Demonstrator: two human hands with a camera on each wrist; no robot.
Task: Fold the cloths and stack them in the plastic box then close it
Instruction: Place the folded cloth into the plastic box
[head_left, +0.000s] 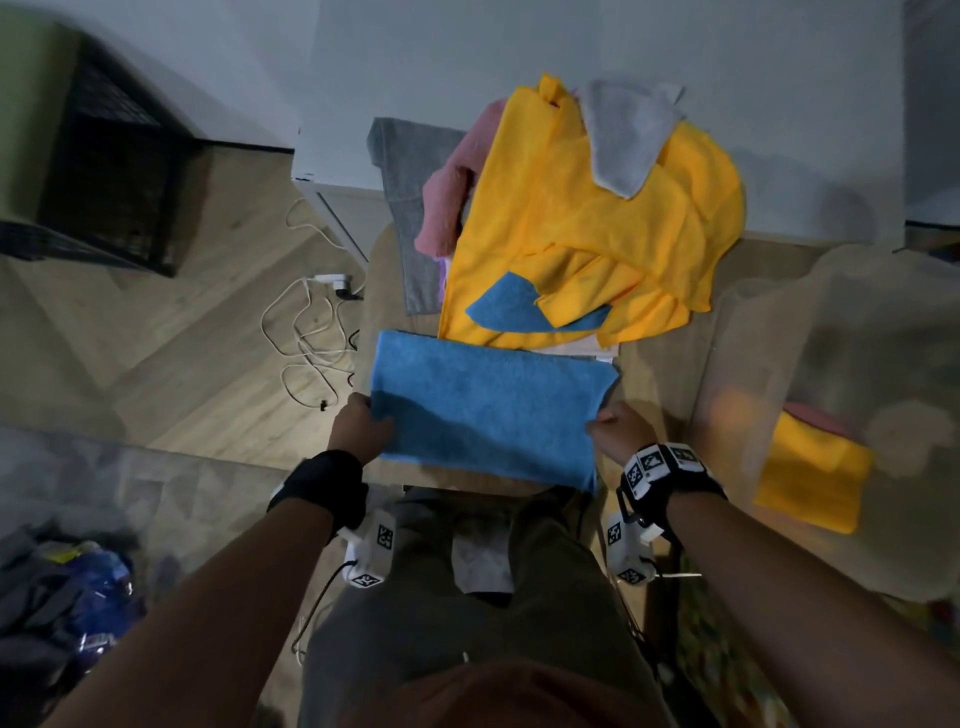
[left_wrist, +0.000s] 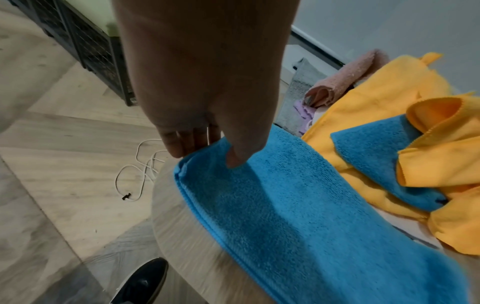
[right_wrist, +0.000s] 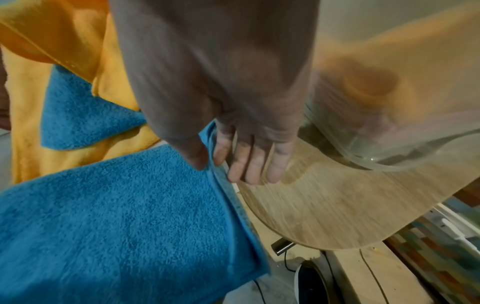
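Note:
A blue cloth (head_left: 488, 410), folded double, is stretched between my hands over the near edge of the wooden table (head_left: 660, 358). My left hand (head_left: 361, 428) pinches its left edge (left_wrist: 197, 158) between thumb and fingers. My right hand (head_left: 615, 428) pinches the right edge (right_wrist: 211, 162) with thumb and forefinger; the other fingers (right_wrist: 253, 162) hang straight. Behind lies a heap with a yellow cloth (head_left: 597, 208), a second blue cloth (head_left: 506, 306), a grey cloth (head_left: 623, 135) and a pink cloth (head_left: 447, 192). The clear plastic box (head_left: 841, 405) stands at the right, holding a folded yellow cloth (head_left: 810, 473).
A darker grey cloth (head_left: 410, 208) hangs off the table's left side. White cables (head_left: 306, 332) lie on the wooden floor at left. A black wire crate (head_left: 114, 161) stands at far left. Bags (head_left: 67, 587) sit on the floor at lower left.

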